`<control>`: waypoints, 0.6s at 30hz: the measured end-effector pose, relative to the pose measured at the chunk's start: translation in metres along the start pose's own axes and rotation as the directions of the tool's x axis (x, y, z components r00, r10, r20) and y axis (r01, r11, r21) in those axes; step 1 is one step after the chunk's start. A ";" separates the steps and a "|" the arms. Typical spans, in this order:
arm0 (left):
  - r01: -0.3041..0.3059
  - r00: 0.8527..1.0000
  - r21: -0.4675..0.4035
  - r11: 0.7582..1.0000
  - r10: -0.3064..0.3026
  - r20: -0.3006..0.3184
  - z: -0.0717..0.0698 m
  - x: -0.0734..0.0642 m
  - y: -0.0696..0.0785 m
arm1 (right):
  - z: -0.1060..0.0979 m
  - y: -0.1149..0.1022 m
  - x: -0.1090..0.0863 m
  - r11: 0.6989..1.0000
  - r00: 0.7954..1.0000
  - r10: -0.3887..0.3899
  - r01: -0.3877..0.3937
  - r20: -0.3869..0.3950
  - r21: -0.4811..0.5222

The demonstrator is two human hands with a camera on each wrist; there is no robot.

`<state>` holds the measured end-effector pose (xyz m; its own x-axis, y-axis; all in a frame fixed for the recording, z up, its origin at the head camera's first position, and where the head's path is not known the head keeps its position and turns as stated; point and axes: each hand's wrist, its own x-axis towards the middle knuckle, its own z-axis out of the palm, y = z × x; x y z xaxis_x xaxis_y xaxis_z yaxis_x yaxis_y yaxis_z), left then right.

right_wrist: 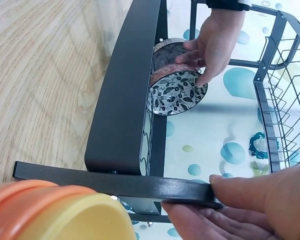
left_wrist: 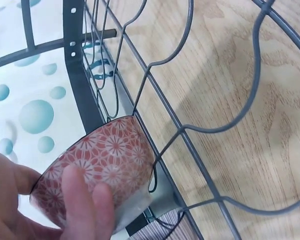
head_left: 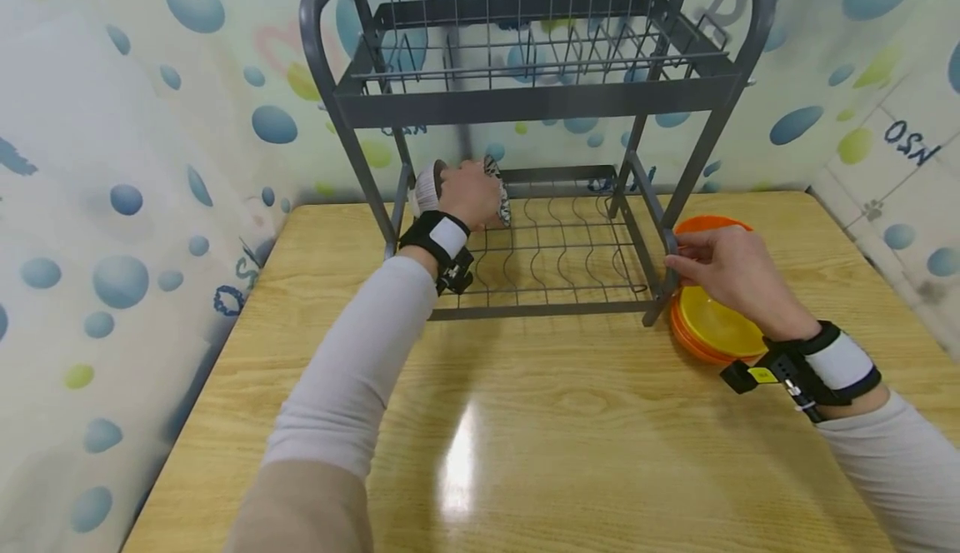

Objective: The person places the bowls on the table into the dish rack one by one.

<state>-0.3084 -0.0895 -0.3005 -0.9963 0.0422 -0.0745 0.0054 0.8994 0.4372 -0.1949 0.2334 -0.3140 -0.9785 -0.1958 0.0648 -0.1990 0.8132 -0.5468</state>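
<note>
My left hand holds a bowl by its rim at the left end of the dish rack's lower shelf. Red with white flowers covers its outside; a black-and-white leaf print lines the inside, seen in the right wrist view. The bowl stands on edge against the wire slots. Just left of it, a ribbed white bowl with a grey inside also stands on edge in the shelf. My right hand pinches the front right post of the grey dish rack between thumb and fingers.
A stack of orange and yellow bowls sits on the wooden table by the rack's right side, under my right hand. The upper wire basket overhangs the lower shelf. Patterned wall covering rises behind and at the left.
</note>
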 end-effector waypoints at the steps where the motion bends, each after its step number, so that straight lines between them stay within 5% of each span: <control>1: -0.015 1.000 0.023 1.000 0.015 0.009 -0.001 0.000 -0.001 | 0.000 0.000 0.000 1.000 1.000 -0.001 0.001 0.001 -0.001; 7: -0.115 0.993 0.105 0.988 0.111 0.049 -0.009 -0.004 -0.006 | 0.002 0.000 0.000 1.000 1.000 -0.005 0.005 -0.001 0.001; 13: -0.125 0.992 0.000 0.992 0.125 -0.002 -0.024 -0.020 -0.004 | 0.002 -0.001 0.000 1.000 1.000 -0.015 0.014 -0.008 -0.019; 18: -0.221 0.975 -0.015 0.975 0.221 0.012 -0.038 -0.040 0.005 | 0.000 -0.001 -0.001 1.000 1.000 -0.008 0.008 -0.009 -0.024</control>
<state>-0.2715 -0.1036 -0.2611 -0.9695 0.2449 0.0133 0.2238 0.8612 0.4563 -0.1939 0.2331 -0.3138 -0.9773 -0.1977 0.0763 -0.2079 0.8245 -0.5263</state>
